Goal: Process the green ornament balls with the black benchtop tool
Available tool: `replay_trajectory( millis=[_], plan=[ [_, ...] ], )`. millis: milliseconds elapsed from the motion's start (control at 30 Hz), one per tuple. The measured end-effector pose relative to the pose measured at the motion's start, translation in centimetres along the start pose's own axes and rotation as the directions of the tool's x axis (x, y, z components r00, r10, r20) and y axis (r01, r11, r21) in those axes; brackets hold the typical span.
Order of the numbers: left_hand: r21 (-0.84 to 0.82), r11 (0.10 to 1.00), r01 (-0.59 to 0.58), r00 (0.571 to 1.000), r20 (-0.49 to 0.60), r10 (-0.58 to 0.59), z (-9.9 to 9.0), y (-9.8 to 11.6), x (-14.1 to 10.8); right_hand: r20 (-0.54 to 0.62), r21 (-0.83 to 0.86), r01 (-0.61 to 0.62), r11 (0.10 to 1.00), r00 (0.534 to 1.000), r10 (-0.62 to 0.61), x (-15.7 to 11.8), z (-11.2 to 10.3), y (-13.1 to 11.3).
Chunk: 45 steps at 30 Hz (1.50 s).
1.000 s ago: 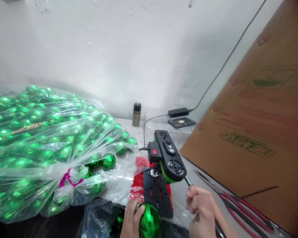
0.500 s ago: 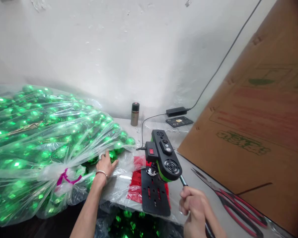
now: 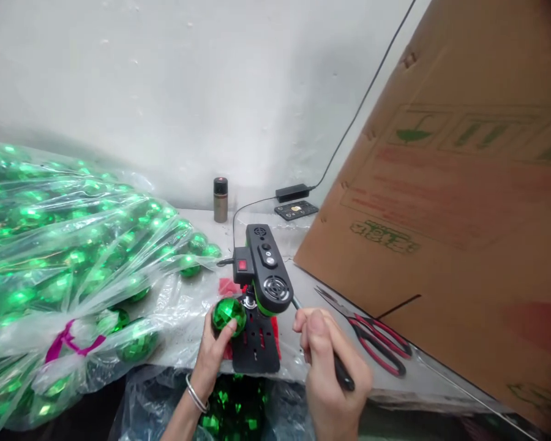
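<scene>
My left hand [image 3: 211,349] grips a shiny green faceted ball [image 3: 228,315], thumb across its front, beside the black device [image 3: 270,263] on its slotted base plate [image 3: 257,355]. My right hand [image 3: 328,355] is wrapped around a tool with a metal shaft and black handle [image 3: 344,375]. Its shaft tip ends close to the device's lower right side; its exact kind is unclear. Red material [image 3: 276,337] shows under the plate. To the left lies a clear plastic bag [image 3: 87,245] full of similar green balls, tied with a magenta ribbon [image 3: 68,343].
Red-and-black-handled scissors [image 3: 367,337] lie to the right, by a large leaning cardboard box [image 3: 441,202]. Against the wall stand a small dark-capped can [image 3: 220,201], a power adapter [image 3: 292,192] and a phone-like black slab [image 3: 296,210]. More green balls [image 3: 232,404] sit below the table edge.
My left hand has taken hold of a green ball beside the bag and brought it right, next to the device. My right hand still grips the tool. The view has shifted right.
</scene>
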<state>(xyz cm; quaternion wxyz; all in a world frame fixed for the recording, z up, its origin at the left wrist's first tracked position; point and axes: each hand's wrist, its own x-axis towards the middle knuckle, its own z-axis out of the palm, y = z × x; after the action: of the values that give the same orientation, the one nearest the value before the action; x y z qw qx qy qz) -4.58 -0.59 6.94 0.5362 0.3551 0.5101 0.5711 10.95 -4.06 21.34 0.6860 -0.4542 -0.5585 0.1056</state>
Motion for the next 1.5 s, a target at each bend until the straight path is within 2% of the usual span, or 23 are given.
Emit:
replay_trajectory(
  millis=[67,200,367,633,1000,1133,1300,1500],
  plan=[
    [0.157,0.985,-0.066,0.998,0.005,0.066,0.5,-1.0,0.0,0.012,-0.006,0.007,1.0,1.0,-0.007,-0.2,-0.1,0.1],
    [0.398,0.902,-0.165,0.986,0.1,0.137,1.0,-2.2,-0.4,0.028,-0.011,0.012,1.0,1.0,-0.011,-0.5,-0.3,0.4],
    [0.523,0.81,-0.265,0.963,0.175,0.203,0.6,-3.8,-1.2,0.033,0.003,0.025,1.0,0.999,-0.025,-0.8,-0.3,0.6],
    [0.59,0.705,-0.393,0.918,0.214,0.333,-0.1,-6.6,-1.9,0.027,-0.017,0.016,1.0,1.0,-0.016,-0.9,-0.4,0.8],
    [0.622,0.634,-0.46,0.881,0.233,0.412,2.3,-6.2,0.4,0.031,-0.019,0.014,1.0,0.999,-0.013,-1.3,-0.7,0.9],
    [0.623,0.643,-0.445,0.888,0.213,0.408,2.3,-6.5,0.4,0.033,-0.008,0.003,1.0,0.999,-0.002,-2.1,-0.7,1.5],
    [0.618,0.676,-0.402,0.911,0.197,0.362,2.3,-6.3,0.2,-0.053,0.035,0.109,0.993,0.993,-0.107,-3.4,-0.1,3.4],
    [0.611,0.681,-0.403,0.911,0.2,0.36,2.1,-6.7,0.2,-0.082,0.012,0.137,0.99,0.987,-0.136,-3.8,0.3,4.5]
  ],
)
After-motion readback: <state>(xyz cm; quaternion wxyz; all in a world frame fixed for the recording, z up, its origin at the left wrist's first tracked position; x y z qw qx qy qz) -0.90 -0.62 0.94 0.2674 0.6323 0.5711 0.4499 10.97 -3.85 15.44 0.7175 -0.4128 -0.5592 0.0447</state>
